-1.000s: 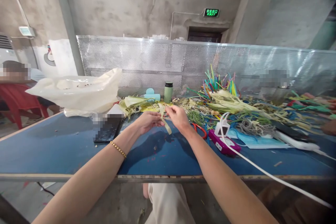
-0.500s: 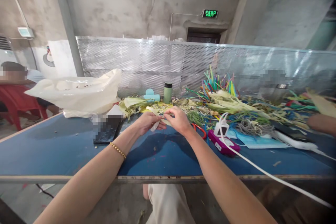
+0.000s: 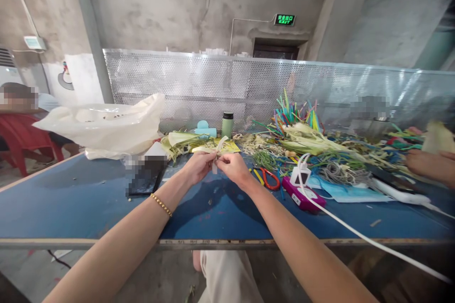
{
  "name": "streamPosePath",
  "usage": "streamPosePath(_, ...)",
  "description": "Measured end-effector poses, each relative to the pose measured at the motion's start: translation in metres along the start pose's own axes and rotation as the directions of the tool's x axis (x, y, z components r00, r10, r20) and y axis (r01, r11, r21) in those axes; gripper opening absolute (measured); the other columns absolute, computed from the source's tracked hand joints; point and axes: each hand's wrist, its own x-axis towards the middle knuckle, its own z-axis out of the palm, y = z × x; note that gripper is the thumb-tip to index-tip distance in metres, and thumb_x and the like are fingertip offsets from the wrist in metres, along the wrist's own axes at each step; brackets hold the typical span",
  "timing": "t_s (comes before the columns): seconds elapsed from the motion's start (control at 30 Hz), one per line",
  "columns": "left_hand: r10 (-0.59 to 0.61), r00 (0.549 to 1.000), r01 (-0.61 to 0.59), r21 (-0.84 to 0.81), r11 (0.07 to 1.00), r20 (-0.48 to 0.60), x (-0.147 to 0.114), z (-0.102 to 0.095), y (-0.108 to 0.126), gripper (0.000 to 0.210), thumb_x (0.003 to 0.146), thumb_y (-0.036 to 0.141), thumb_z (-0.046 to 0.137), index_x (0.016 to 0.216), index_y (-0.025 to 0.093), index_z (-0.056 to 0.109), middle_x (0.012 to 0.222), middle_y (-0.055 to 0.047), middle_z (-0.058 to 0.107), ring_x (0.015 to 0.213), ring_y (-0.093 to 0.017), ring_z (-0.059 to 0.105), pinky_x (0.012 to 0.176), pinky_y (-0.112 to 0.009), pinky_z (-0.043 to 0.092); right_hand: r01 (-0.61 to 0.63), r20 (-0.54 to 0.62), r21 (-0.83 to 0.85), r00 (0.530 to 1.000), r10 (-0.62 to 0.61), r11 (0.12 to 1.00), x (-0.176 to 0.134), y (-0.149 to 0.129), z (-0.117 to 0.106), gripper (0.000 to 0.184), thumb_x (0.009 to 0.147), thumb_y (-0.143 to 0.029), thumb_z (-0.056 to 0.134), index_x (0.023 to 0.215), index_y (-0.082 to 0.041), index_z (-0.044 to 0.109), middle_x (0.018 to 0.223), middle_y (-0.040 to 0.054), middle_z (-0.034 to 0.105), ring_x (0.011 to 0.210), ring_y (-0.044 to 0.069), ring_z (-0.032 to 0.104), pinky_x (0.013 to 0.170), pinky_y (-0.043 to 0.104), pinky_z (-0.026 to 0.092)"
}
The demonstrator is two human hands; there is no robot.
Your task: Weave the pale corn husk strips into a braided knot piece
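My left hand (image 3: 199,166) is pinched closed on a pale strip of corn husk (image 3: 221,144). The strip curls upward between my hands, and a short end hangs below the fingertips. My right hand (image 3: 233,168) meets the left one, its thumb and fingers closed on the same strip. Both hands are raised over the near middle of the blue table (image 3: 199,218). Behind them, more pale green husks (image 3: 185,139) lie beside a yellow sheet (image 3: 232,147). Red-orange looped handles (image 3: 271,180) rest to the right of my right hand.
A white plastic bag (image 3: 103,128) and a black phone-like device (image 3: 144,176) lie left. A green bottle (image 3: 227,126) stands behind. Rightward are a husk pile (image 3: 313,138), a purple power strip (image 3: 302,196) with a white cable, and a blue mask (image 3: 355,193). Another person's hand (image 3: 428,165) reaches in.
The husk strip now stands up in a curl above my fingers. My right hand has dropped slightly and turned. At the far right, the other person's hand and husk have moved further in.
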Motion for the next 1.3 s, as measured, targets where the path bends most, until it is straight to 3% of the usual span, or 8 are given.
streamPosePath(0.13, 0.108, 0.993, -0.110, 0.058, 0.992, 0.038, 0.002, -0.005, 0.000, 0.015, 0.065, 0.016, 0.081, 0.073, 0.009, 0.070, 0.066, -0.006, 0.068, 0.062, -0.014, 0.061, 0.067, -0.029, 0.049, -0.171, 0.136, 0.274, 0.981, 0.138, 0.946, -0.005, -0.004, -0.006, 0.014, 0.069, -0.023, 0.055, 0.055, -0.018, 0.052, 0.042, -0.0056, 0.043, 0.040, 0.008, 0.036, 0.043, 0.023, 0.026)
streamPosePath(0.3, 0.179, 0.984, -0.179, 0.138, 0.974, 0.014, 0.006, -0.012, -0.003, 0.027, 0.053, 0.022, 0.088, 0.067, 0.008, 0.069, 0.066, -0.006, 0.068, 0.063, -0.016, 0.061, 0.068, -0.032, 0.049, -0.197, 0.232, 0.420, 0.967, 0.105, 0.886, -0.007, -0.006, -0.008, 0.016, 0.065, -0.024, 0.058, 0.053, -0.018, 0.048, 0.045, -0.0068, 0.041, 0.038, 0.006, 0.034, 0.039, 0.021, 0.023)
streamPosePath(0.47, 0.207, 0.978, -0.209, 0.133, 0.969, 0.031, 0.005, -0.011, -0.002, 0.025, 0.055, 0.025, 0.086, 0.065, 0.010, 0.068, 0.062, -0.003, 0.065, 0.059, -0.014, 0.057, 0.066, -0.030, 0.047, -0.194, 0.208, 0.420, 0.971, 0.115, 0.887, -0.007, -0.007, -0.008, 0.018, 0.067, -0.026, 0.060, 0.054, -0.017, 0.050, 0.046, -0.0056, 0.046, 0.035, 0.005, 0.038, 0.037, 0.020, 0.023)
streamPosePath(0.7, 0.099, 0.964, -0.154, 0.215, 0.964, 0.247, 0.000, -0.009, 0.004, 0.024, 0.057, 0.025, 0.084, 0.069, 0.008, 0.072, 0.067, -0.008, 0.069, 0.068, -0.017, 0.062, 0.078, -0.032, 0.047, -0.211, 0.104, 0.415, 0.977, 0.184, 0.885, -0.005, -0.005, -0.008, 0.018, 0.065, -0.025, 0.059, 0.052, -0.017, 0.050, 0.044, -0.0051, 0.046, 0.032, 0.005, 0.036, 0.034, 0.021, 0.020)
streamPosePath(0.9, 0.171, 0.966, -0.220, 0.266, 0.938, 0.195, 0.001, -0.009, 0.003, 0.031, 0.060, 0.031, 0.084, 0.078, 0.008, 0.074, 0.074, -0.010, 0.072, 0.069, -0.017, 0.063, 0.077, -0.034, 0.049, -0.226, 0.144, 0.553, 0.974, 0.175, 0.802, -0.005, -0.006, -0.011, 0.022, 0.063, -0.024, 0.059, 0.048, -0.018, 0.043, 0.040, -0.0072, 0.036, 0.032, 0.005, 0.032, 0.035, 0.021, 0.020)
streamPosePath(1.07, 0.224, 0.959, -0.267, 0.295, 0.918, 0.171, -0.002, -0.005, 0.006, 0.030, 0.060, 0.033, 0.083, 0.077, 0.010, 0.074, 0.071, -0.009, 0.072, 0.068, -0.018, 0.064, 0.072, -0.031, 0.049, -0.278, 0.228, 0.685, 0.960, 0.165, 0.674, -0.007, -0.010, -0.016, 0.016, 0.063, -0.027, 0.059, 0.055, -0.017, 0.049, 0.044, -0.0075, 0.037, 0.034, 0.004, 0.031, 0.037, 0.021, 0.019)
streamPosePath(1.3, 0.360, 0.927, -0.362, 0.496, 0.789, 0.105, -0.002, -0.005, 0.001, 0.016, 0.068, 0.026, 0.070, 0.060, 0.012, 0.069, 0.057, -0.001, 0.062, 0.058, -0.013, 0.052, 0.060, -0.024, 0.040, -0.231, 0.213, 0.613, 0.969, 0.123, 0.755, -0.009, -0.012, -0.011, 0.023, 0.066, -0.025, 0.059, 0.051, -0.018, 0.042, 0.044, -0.0073, 0.036, 0.035, 0.005, 0.032, 0.037, 0.021, 0.020)
